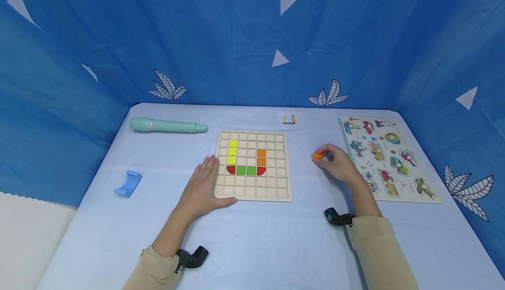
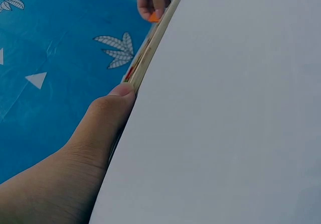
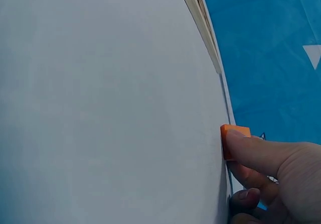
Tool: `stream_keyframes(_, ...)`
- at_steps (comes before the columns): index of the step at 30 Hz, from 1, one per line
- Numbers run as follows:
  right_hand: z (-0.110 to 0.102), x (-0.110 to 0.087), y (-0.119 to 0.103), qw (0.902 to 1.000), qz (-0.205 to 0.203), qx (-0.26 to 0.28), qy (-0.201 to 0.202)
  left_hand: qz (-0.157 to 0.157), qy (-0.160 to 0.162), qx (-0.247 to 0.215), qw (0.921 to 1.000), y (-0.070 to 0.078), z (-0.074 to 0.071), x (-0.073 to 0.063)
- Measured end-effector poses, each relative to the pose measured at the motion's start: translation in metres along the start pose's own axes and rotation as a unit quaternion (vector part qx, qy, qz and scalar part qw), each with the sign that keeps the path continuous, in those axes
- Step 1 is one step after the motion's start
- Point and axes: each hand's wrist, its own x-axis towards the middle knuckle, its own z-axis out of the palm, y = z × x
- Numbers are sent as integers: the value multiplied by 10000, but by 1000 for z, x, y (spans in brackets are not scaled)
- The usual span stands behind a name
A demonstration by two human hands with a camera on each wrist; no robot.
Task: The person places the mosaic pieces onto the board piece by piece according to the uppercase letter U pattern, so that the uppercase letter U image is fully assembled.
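My left hand (image 1: 202, 189) rests at the lower left corner of a wooden grid board (image 1: 272, 193), fingers straight along its left edge and thumb at the front edge. On the board, yellow squares (image 1: 232, 151) form a left column and orange squares (image 1: 261, 157) a shorter right one. Green squares (image 1: 245, 170) lie between two red rounded corner pieces (image 1: 231, 170) along the bottom. To the right of the board, my right hand (image 1: 336, 163) pinches an orange square block (image 3: 236, 130) between thumb and fingers, close over the table.
Behind the board lies a small pattern card (image 1: 290, 120) with a similar coloured shape. A picture puzzle board (image 1: 394, 158) lies at right, beside the right forearm. A green microphone-shaped stick (image 1: 168, 125) lies back left; a blue curved block (image 1: 128, 184) stands at left.
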Motion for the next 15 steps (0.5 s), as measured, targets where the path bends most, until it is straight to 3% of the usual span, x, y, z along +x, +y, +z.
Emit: stream_keyframes(15,3,10,-9,9988,-133,421,197,-19,-46,28,10000,0,1,1)
